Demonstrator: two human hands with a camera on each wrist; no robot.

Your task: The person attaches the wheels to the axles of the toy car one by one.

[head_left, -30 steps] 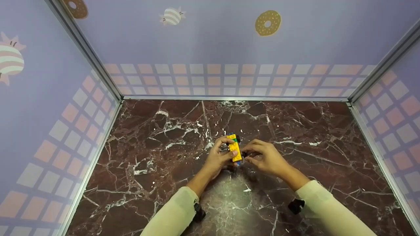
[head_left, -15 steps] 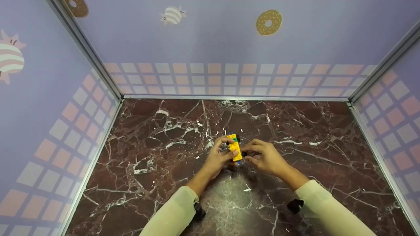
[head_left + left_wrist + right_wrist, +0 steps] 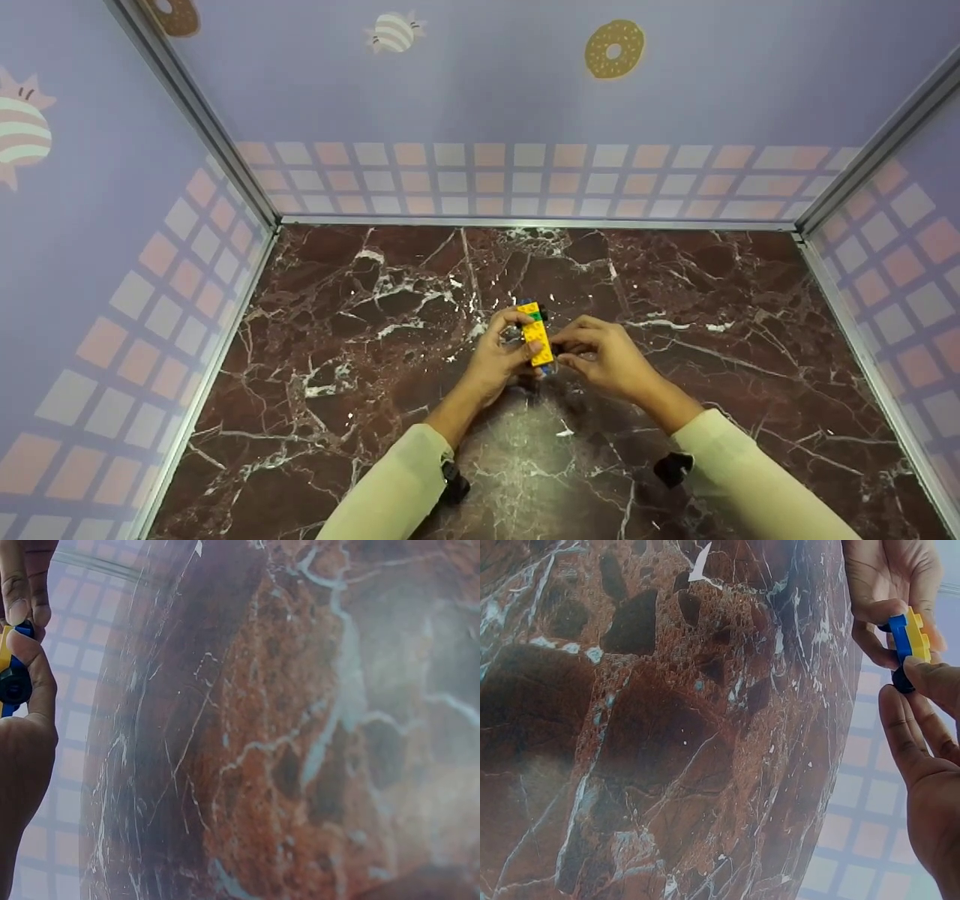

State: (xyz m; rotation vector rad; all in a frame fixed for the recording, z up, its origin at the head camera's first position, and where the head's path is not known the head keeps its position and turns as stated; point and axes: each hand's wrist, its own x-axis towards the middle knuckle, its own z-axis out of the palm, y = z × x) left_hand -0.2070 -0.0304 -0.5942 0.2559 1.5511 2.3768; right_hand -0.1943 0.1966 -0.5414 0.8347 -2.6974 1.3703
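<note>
A small toy brick car (image 3: 540, 354) is held above the table. Its top is yellow studded brick with a green piece (image 3: 535, 316) near the far end, over a blue base (image 3: 901, 637). My left hand (image 3: 491, 361) grips the car from the left, thumb on the yellow top. A black wheel (image 3: 13, 684) shows on its side in the left wrist view. From the right, my right hand (image 3: 611, 361) pinches another black wheel (image 3: 902, 681) at the car's near right corner. Fingers partly hide that wheel, so I cannot tell whether it is fully seated.
The dark red marbled table (image 3: 360, 465) spreads around both hands. A purple back wall (image 3: 495, 90) with pink and white squares rises behind it, and side walls in metal framing close off left and right. Black wrist devices (image 3: 674, 469) sit at the sleeve cuffs.
Both hands and the car shift only very slightly. The left hand keeps its grip on the car, and the right fingers stay at the wheel throughout.
</note>
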